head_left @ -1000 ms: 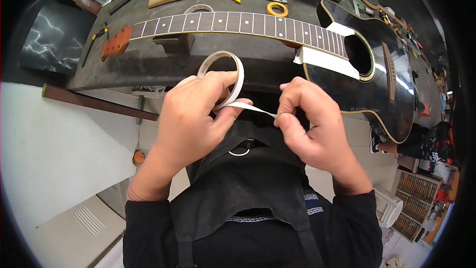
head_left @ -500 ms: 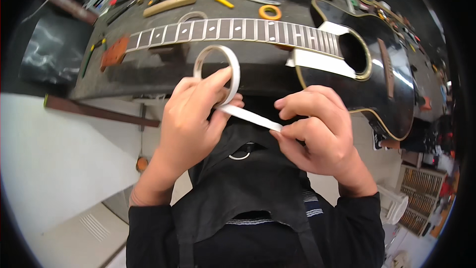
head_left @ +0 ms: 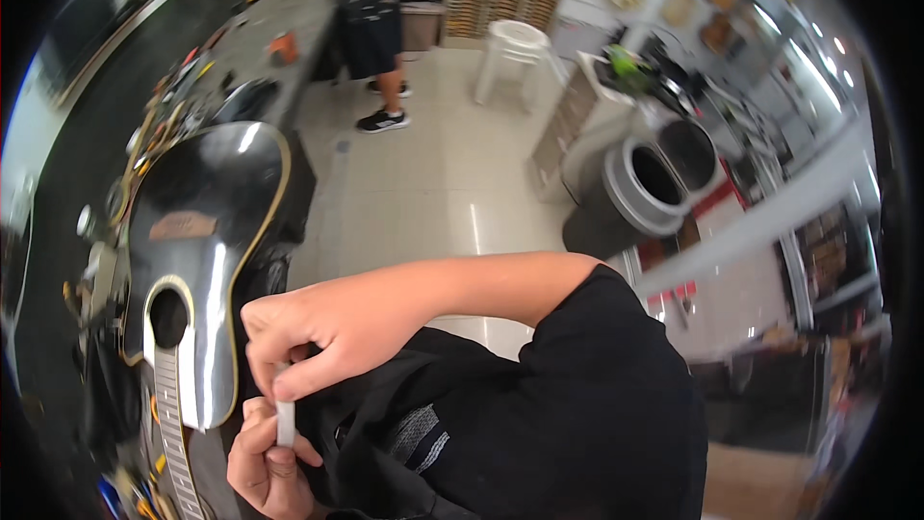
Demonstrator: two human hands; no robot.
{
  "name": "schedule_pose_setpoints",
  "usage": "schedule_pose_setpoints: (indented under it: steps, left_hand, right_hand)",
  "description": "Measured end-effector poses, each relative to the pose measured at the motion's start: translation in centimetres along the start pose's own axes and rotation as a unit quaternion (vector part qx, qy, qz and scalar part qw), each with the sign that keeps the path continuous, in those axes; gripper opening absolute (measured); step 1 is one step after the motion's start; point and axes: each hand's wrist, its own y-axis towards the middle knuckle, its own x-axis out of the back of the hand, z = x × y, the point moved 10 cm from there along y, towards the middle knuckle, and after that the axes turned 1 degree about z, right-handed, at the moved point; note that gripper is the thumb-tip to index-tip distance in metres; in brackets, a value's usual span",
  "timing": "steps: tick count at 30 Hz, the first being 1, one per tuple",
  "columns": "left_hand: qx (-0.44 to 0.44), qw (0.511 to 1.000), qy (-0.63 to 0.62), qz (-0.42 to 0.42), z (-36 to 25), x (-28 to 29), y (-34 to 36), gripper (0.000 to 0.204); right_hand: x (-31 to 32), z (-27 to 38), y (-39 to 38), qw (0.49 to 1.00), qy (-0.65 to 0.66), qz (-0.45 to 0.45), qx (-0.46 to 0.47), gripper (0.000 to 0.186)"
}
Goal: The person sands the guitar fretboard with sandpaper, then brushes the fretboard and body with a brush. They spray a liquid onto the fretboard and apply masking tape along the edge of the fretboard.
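A short white strip of masking tape (head_left: 286,424) stretches between my two hands at the lower left. My right hand (head_left: 332,332) reaches across from the right, its fingers closed in a pinch on the upper end. Below it, my left hand (head_left: 268,462) grips the lower end between thumb and fingers. I cannot make out the tape roll in this view. Beside my hands lies a black acoustic guitar (head_left: 207,188) on the bench, with white covering (head_left: 204,385) next to its fretboard (head_left: 168,404) near the sound hole.
The dark workbench (head_left: 279,14) runs along the left, scattered with tools. Another person (head_left: 375,29) stands at its far end. A white stool (head_left: 515,48) and a grey bin (head_left: 640,193) with its lid raised stand on the tiled floor.
My view has swung to the right, so the guitar now points away along the left side. Both hands still hold the tape, and the roll has gone from sight.
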Motion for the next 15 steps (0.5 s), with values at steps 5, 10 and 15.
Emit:
schedule_pose_setpoints:
  steps: [5, 10, 15]
  left_hand:
    - [-0.129, 0.982, -0.005, 0.138, -0.1, -7.8, 4.2, 0.033]
    - [-0.031, 0.992, 0.054, 0.111, 1.8, -12.9, 6.4, 0.066]
    - [-0.061, 0.970, 0.106, 0.209, 1.7, -17.4, 6.2, 0.064]
  right_hand:
    - [3.1, 0.1, -10.3, 0.995, -0.010, -0.082, -0.050, 0.022]
    - [15.7, 2.0, -28.7, 0.785, -0.294, -0.496, -0.226, 0.023]
    - [22.7, 4.0, -58.1, 0.375, -0.516, -0.669, -0.382, 0.019]
